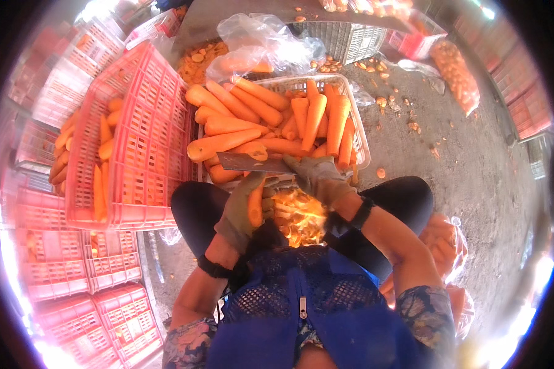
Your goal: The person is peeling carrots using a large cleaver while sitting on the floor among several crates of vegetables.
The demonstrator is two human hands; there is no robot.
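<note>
My left hand (pixel 238 208), in a work glove, is closed around a carrot (pixel 255 201) between my knees. In my gloved right hand (pixel 317 176) is a knife with a broad, flat blade (pixel 247 162), which points left above the held carrot. The handle is hidden by the glove. Just beyond both hands stands a pale plastic crate (pixel 363 146) heaped with large carrots (pixel 258 108). Below the knife, between my legs, lies a pile of orange carrot peelings and scraps (pixel 300 217); what holds them is hidden.
A tall pink crate (pixel 153 133) stands tilted at the left, beside stacked crates (pixel 90 258). Clear plastic bags (pixel 267 44) and a grey crate (pixel 351 41) lie beyond. Carrot scraps dot the concrete floor (pixel 457 170). Filled bags (pixel 443 249) sit at my right.
</note>
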